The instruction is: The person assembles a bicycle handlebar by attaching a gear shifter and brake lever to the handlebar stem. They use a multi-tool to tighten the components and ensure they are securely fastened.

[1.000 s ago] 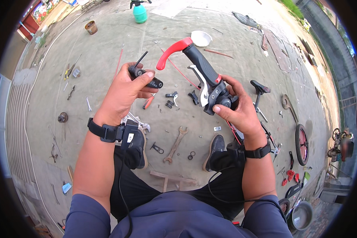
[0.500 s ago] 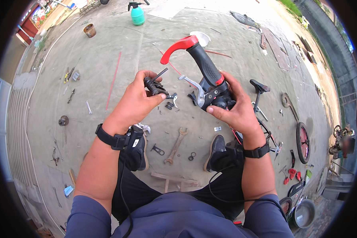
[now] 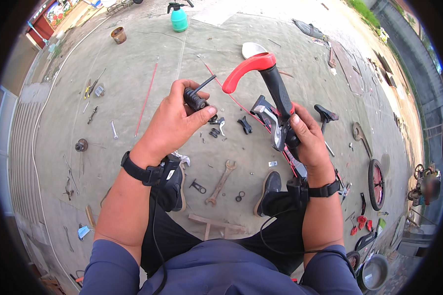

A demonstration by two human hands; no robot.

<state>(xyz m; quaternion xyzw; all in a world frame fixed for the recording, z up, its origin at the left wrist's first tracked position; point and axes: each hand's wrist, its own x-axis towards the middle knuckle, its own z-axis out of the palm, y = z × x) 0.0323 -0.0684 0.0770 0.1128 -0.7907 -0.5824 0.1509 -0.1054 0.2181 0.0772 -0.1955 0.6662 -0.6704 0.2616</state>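
My left hand (image 3: 168, 118) is closed around a black folding hex key tool (image 3: 196, 101), with one dark key sticking out up and to the right. In my right hand (image 3: 307, 140) is a black handlebar grip (image 3: 277, 91), held near its lower end, where it carries a curved red bar end (image 3: 248, 68). A silver brake lever (image 3: 269, 120) sits beside the grip, just left of my right fingers. The hex key and the handlebar grip are apart. Below my left fingers, a small silver lever (image 3: 222, 128) lies on the ground. My right palm hides the clamp area.
An open-ended wrench (image 3: 221, 182) lies between my shoes. A bicycle saddle (image 3: 326, 113) and a frame lie right of my right hand, with a small wheel (image 3: 376, 184) beyond. Red cable pieces (image 3: 146, 98), pliers (image 3: 90, 88) and a green spray bottle (image 3: 179, 20) are farther off.
My right hand has turned the handlebar grip more upright and shifted it right and down. My left hand has moved slightly right and up, still holding the hex key tool.
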